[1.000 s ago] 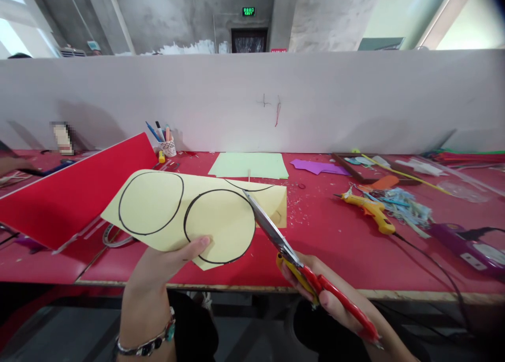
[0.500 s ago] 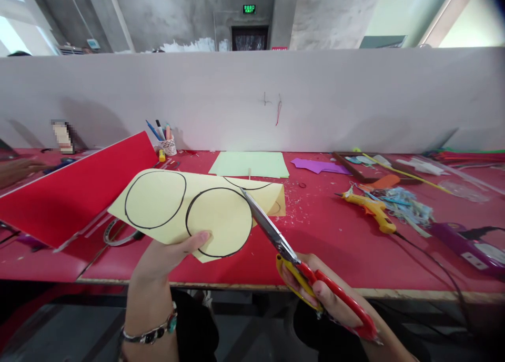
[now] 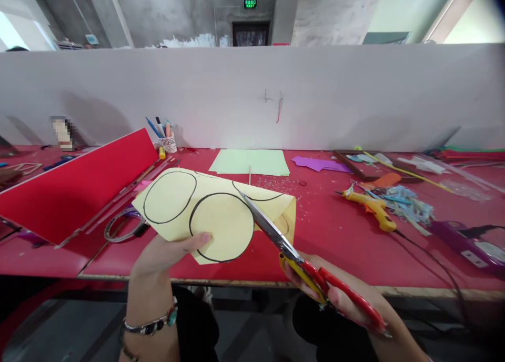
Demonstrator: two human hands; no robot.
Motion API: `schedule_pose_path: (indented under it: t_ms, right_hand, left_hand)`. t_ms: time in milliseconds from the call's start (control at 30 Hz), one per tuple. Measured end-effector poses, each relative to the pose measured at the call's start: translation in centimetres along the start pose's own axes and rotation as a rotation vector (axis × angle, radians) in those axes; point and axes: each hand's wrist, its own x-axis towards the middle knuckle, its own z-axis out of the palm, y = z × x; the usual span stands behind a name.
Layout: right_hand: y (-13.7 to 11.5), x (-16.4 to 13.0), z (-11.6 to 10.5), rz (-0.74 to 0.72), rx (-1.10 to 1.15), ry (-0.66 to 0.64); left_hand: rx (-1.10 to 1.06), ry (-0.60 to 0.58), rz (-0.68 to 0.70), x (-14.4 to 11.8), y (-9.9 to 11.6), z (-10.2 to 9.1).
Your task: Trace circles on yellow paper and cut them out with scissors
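My left hand (image 3: 163,257) pinches the near edge of a pale yellow sheet (image 3: 215,214) with black circles drawn on it, thumb on top. It is held above the red table (image 3: 335,241). My right hand (image 3: 339,296) grips scissors (image 3: 292,249) with red and yellow handles. Their blades lie across the sheet along the right side of the middle circle, tips near the sheet's centre top. The sheet's right part folds down behind the blades.
A large red sheet (image 3: 74,185) lies propped at the left, a tape roll (image 3: 122,225) beside it. A pen cup (image 3: 168,141), green paper (image 3: 250,162) and purple paper (image 3: 319,164) sit farther back. A yellow glue gun (image 3: 373,209) with cable and scraps lie at the right.
The yellow sheet has turned and shifted right, its right part bending down. The scissors have worked farther along the middle circle's line. The view has dropped slightly.
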Motion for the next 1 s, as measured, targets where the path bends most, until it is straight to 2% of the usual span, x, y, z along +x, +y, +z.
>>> schedule_pose_path:
  t_ms: [200,533,1000]
  right_hand:
    - [0.02,-0.14,-0.25,-0.042,0.033,0.007]
    - [0.65,-0.06,0.06,0.047,0.028,0.027]
    - [0.44,-0.11,0.04,0.016,0.075,-0.004]
  left_hand:
    - [0.02,0.021,-0.018,-0.54,0.56,0.17]
    - [0.0,0.048,0.006,-0.19,-0.35,-0.3]
    - [-0.002,0.106,-0.002,-0.66,-0.3,0.0]
